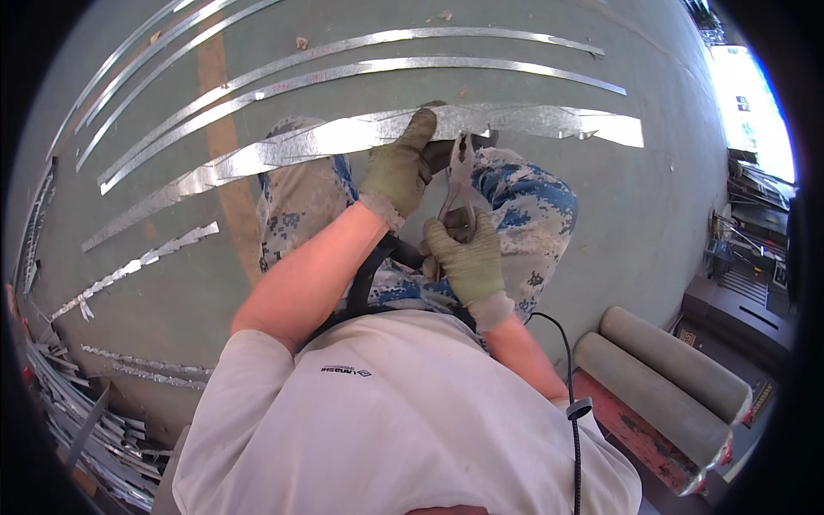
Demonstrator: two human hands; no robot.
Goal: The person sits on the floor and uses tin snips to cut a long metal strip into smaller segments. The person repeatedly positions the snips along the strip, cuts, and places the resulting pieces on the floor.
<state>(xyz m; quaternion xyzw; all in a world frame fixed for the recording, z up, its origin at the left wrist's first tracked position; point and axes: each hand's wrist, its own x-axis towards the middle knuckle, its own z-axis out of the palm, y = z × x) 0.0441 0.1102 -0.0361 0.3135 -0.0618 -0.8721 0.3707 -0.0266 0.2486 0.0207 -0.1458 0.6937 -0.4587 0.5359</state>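
"What are the hands doing in the head view?"
"The left hand point(396, 176), in rough fabric, is pinching a long, flat, shiny metal strip point(330, 139) above the knees point(536, 202). The gloved right hand point(470, 257) is clamping round steel pliers point(461, 172), their nose overlapping the strip's near edge."
"And around?"
"Narrow, smooth strips point(498, 62) are lying on the green floor point(644, 215); a ragged, crinkled strip point(129, 273) is lying toward its left edge."

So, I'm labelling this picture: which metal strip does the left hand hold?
The broad strip at the knees, gripped in the left hand; the narrower strips on the floor are untouched.
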